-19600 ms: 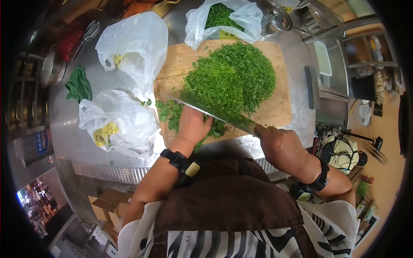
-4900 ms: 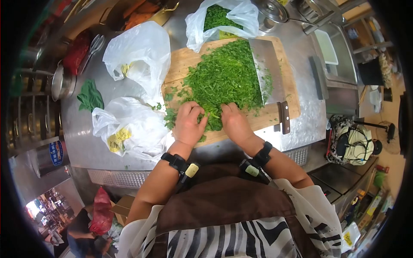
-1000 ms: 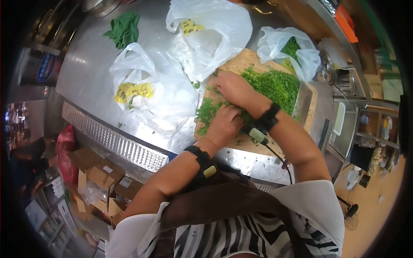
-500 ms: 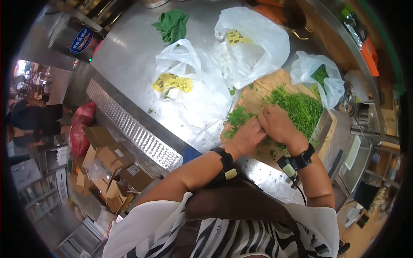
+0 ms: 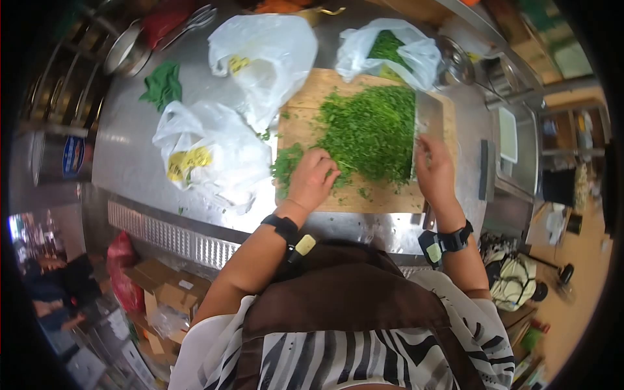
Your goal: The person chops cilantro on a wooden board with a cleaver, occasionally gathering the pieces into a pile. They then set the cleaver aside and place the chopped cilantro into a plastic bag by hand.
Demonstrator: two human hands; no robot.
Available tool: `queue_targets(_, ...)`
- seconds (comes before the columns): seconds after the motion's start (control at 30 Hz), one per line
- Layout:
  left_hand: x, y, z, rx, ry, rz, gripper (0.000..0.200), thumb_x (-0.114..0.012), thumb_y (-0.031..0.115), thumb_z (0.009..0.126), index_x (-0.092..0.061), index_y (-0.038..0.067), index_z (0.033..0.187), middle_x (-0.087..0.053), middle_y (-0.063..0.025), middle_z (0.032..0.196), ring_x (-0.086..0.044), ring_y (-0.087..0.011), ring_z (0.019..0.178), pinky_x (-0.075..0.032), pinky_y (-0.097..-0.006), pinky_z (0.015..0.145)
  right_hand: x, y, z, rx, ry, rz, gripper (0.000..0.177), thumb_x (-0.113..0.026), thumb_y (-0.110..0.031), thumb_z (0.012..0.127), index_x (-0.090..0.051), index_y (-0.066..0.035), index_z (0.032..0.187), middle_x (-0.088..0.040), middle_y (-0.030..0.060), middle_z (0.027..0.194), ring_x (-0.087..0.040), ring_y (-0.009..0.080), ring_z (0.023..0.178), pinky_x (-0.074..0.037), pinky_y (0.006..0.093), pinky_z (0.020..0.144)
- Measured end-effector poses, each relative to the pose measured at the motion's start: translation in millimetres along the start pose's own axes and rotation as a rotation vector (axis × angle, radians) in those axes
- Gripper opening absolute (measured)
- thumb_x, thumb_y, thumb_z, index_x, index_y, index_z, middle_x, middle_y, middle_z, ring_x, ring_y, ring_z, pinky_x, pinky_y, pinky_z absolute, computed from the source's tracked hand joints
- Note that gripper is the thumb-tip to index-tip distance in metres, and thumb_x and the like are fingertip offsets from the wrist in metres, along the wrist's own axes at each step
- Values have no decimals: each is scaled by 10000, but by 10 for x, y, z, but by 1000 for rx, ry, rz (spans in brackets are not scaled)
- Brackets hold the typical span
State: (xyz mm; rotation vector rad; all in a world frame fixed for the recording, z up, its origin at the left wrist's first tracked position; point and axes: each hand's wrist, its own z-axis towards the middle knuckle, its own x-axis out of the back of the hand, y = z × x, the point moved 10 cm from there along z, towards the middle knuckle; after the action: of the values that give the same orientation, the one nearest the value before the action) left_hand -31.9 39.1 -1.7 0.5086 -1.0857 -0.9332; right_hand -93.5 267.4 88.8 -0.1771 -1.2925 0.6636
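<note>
Herbs [image 5: 367,130] likely bruise, so light fingertips suit: my left hand [image 5: 312,184] curls half-closed at them, my right hand [image 5: 437,174] bends loosely by the cleaver [image 5: 428,112]; either's hold, I can't tell.

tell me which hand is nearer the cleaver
Right. The right hand is at the cleaver, its fingers over the blade, though contact is unclear. The left hand is farther off, across the chopped greens, at their left edge.
</note>
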Motion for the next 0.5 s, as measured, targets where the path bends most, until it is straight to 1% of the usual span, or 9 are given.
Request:
queue_targets(0.1,8,31,31,16,16,52,175,-749,28,743,-599,52,830,-549,-112,973,-556,-326,930,-484,-405,770,158,866,-741,-167,20,-359,402,-684,-101,829,-573,14,1198,-596,229,1132,-557,394,1086,-462,465,921)
queue_targets(0.13,7,36,27,14,21,63,180,-751,27,741,-596,50,827,-547,-113,970,-554,-327,929,-483,-407,772,160,924,-915,-174,24,-353,402,-684,-101,829,-573,14,1198,-596,229,1132,-557,394,1086,-462,465,921)
queue_targets(0.2,16,35,26,9,22,90,184,-754,25,739,-592,48,824,-545,-114,968,-553,-328,929,-483,-408,774,-30,1291,-1289,-492,-149,-201,488,-704,-127,812,-533,5,1250,-573,234,1144,-533,399,1127,-460,468,935)
queue_targets(0.3,-43,30,8,-15,2,88,152,-731,61,766,-594,55,833,-551,-123,975,-556,-337,938,-482,-419,802,-53,1304,-1337,-402,-33,-126,520,-715,-122,802,-514,9,1263,-576,233,1116,-558,400,1088,-479,452,919)
queue_targets(0.37,-91,6,-82,-92,51,104,103,-679,100,803,-591,61,839,-554,-134,972,-548,-343,939,-466,-442,827,-241,1653,-1476,-550,-108,282,491,-724,-78,810,-518,8,1247,-609,163,1111,-623,256,978,-519,374,835)
queue_targets(0.4,-230,-28,-148,-107,-42,254,83,-624,121,831,-586,50,850,-540,-140,945,-531,-336,930,-448,-453,819,-331,1825,-1519,-654,-141,390,366,-696,-46,829,-599,20,1176,-682,112,953,-653,186,803,-536,305,715)
queue_targets(0.43,-332,-93,-211,-129,-77,349,151,-634,188,848,-599,52,905,-567,-150,1032,-533,-330,1006,-450,-442,882,-459,1814,-1452,-506,-192,642,256,-651,-62,878,-633,27,1117,-693,102,896,-650,163,735,-526,284,640)
queue_targets(0.47,-477,-308,-285,-87,-45,284,149,-612,187,861,-579,49,907,-543,-146,1017,-518,-328,989,-448,-435,865,-558,1941,-1463,-700,-292,736,259,-653,-100,893,-661,58,1098,-703,135,948,-677,234,821,-550,339,737)
queue_targets(0.5,-407,-244,-190,33,-163,227,142,-582,192,881,-557,52,890,-509,-138,967,-499,-328,963,-444,-437,845,-587,1726,-1352,-739,-274,1035,205,-617,-117,936,-665,52,1041,-686,130,857,-650,212,745,-532,340,670)
